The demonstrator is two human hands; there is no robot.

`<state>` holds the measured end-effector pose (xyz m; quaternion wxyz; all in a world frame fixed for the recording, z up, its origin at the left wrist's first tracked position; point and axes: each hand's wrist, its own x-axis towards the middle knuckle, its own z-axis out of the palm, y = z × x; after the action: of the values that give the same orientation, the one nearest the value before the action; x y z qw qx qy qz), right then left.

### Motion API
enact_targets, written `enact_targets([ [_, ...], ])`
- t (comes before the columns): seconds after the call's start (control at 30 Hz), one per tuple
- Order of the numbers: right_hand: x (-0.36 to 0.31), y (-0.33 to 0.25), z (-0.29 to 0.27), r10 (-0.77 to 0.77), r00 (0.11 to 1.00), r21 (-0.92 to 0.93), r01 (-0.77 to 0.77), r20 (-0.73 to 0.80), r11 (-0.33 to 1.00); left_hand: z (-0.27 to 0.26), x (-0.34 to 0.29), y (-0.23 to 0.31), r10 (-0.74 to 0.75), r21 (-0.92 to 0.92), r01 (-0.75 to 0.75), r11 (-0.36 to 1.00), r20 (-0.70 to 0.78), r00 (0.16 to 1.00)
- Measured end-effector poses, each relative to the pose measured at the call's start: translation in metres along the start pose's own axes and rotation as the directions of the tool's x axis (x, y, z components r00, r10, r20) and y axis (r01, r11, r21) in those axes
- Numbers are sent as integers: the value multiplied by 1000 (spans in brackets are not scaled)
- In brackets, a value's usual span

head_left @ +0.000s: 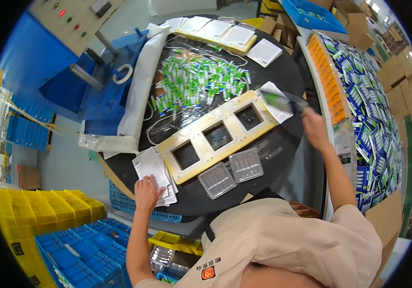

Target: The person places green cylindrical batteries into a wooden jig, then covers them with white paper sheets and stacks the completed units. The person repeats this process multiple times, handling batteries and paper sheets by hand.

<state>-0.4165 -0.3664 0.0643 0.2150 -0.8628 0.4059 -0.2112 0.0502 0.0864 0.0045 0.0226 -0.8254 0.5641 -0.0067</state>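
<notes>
My left hand (148, 193) rests on a loose stack of white cards (149, 164) at the table's near left edge, fingers laid over the lower cards. Out to the right, my right hand (314, 128) grips a flat green-and-dark package (282, 102), which motion smears. Behind that package lies another white card (277, 111). Between my hands sits a yellow frame (197, 163) with three square openings. Two clear plastic blister trays (217, 180) lie in front of it. Beyond the frame is a heap of small green-and-white tubes (191, 79).
A blue machine (102, 91) with a pale cover stands at the left of the round black table (282, 158). Another yellow frame (237, 46) with white cards is at the back. At right, a long bin holds blue-green packs (364, 110). Yellow crates (42, 216) and blue crates (86, 249) stand lower left.
</notes>
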Motion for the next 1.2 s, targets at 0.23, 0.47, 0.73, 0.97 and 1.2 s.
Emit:
enact_targets([
  [0.23,-74,152,-175,701,444,828,240,-558,507,-50,28,119,55,-442,-136,886,-191,980],
  [0.47,-66,10,0,69,989,533,-127,127,837,-22,49,192,303,-472,-199,859,155,940],
  [0.73,-62,-109,164,-621,498,125,711,605,692,-21,60,199,323,-468,-158,870,296,899],
  [0.97,-38,-112,182,-442,493,194,476,749,858,-20,63,190,385,-304,-267,914,450,806],
  [1.2,-19,-118,191,-460,365,253,489,809,834,-25,65,193,437,-440,-273,855,331,836],
])
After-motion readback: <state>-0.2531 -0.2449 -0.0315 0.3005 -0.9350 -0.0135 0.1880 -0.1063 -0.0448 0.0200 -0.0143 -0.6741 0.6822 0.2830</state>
